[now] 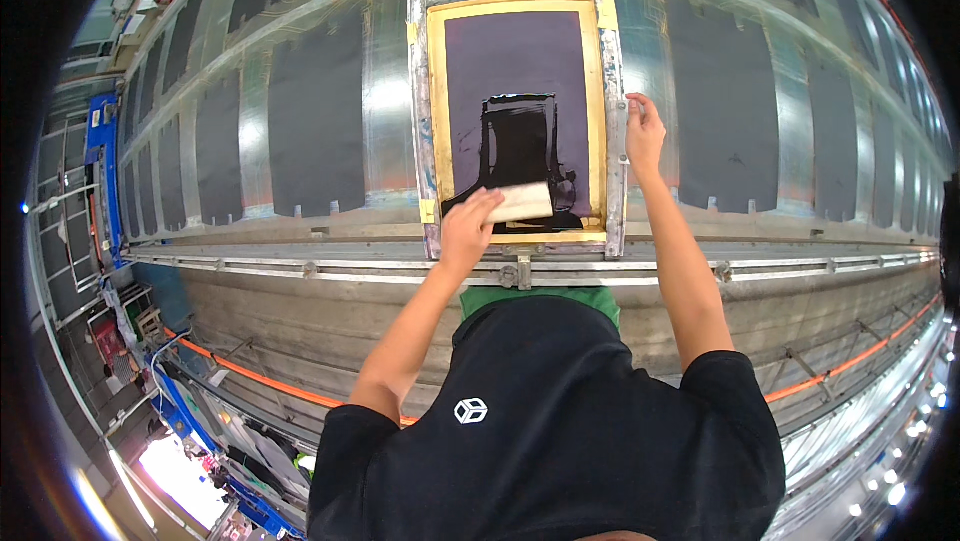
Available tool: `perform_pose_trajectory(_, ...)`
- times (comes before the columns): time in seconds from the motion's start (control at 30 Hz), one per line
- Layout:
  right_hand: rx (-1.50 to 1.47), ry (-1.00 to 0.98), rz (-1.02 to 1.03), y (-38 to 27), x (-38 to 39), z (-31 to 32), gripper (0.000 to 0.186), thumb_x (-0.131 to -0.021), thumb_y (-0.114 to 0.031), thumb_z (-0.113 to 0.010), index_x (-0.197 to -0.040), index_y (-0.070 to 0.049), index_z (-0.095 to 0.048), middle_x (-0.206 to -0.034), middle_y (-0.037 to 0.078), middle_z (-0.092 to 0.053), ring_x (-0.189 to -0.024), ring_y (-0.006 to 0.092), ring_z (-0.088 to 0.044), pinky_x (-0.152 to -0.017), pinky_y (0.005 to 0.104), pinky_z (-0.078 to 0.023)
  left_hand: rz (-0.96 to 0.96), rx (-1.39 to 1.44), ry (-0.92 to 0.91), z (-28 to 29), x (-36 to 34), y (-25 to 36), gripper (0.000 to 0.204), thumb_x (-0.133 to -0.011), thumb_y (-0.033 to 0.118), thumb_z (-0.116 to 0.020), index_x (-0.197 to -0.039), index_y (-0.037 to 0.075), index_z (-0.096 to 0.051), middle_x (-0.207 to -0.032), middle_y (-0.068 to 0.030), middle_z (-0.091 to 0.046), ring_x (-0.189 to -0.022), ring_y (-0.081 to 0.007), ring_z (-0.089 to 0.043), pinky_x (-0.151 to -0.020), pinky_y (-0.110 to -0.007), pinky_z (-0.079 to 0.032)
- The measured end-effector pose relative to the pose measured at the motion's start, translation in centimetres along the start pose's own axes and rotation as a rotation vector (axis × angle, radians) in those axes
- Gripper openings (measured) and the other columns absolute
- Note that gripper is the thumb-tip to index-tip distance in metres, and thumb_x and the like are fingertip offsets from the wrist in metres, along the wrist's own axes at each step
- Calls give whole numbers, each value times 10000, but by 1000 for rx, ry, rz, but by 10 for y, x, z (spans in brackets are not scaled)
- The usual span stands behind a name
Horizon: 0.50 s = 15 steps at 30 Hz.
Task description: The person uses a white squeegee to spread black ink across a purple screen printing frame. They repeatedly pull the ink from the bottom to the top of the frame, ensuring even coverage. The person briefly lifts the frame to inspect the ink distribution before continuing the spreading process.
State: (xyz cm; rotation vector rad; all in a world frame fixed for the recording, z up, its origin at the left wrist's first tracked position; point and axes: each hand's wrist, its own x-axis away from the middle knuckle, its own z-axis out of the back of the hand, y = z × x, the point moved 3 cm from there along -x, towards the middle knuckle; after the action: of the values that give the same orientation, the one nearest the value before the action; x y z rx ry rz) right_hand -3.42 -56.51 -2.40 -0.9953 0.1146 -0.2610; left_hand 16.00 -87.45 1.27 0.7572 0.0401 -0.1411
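A screen printing frame (614,71) with a pale, worn rim and yellow tape along its inner border lies on the long table before me. Its mesh (512,49) is dark purple. Wet black ink (518,141) covers a block in the mesh's lower middle, with smears spreading to the lower left and right. My left hand (470,229) is closed on the left end of a squeegee (524,202) with a pale, wood-coloured handle, near the frame's near edge in the ink. My right hand (645,136) has its fingers bent together at the frame's right rail.
Dark grey fabric panels (320,111) lie in rows along the shiny table, left and right of the frame. A metal rail (670,269) runs along the table's near edge, close to my body. An orange pipe or cable (262,375) runs lower down.
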Motion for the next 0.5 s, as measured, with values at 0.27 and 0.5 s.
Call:
perform_pose_trajectory(0.27, 611, -219, 587, -59, -2, 4, 412, -863, -259, -778, -1259, -176, -697, -1291, 61, -628, -1085, 277, -602, -884, 438, -501, -18, 71, 54, 16, -138, -37, 373, -814, -26, -697, -1168, 86, -737, -1160, -120, -746, -1041, -326, -719, -889, -382, -576)
perform_pose_trajectory(0.5, 535, -422, 671, -105, 22, -47, 390, -792, -206, -821, -1169, -161, -733, -1169, -16, -704, -1054, 237, -609, -891, 420, -450, -70, 35, 43, 8, -170, -32, 347, -823, -23, -695, -1152, 81, -734, -1159, -117, -741, -1033, -343, -711, -889, -401, -569)
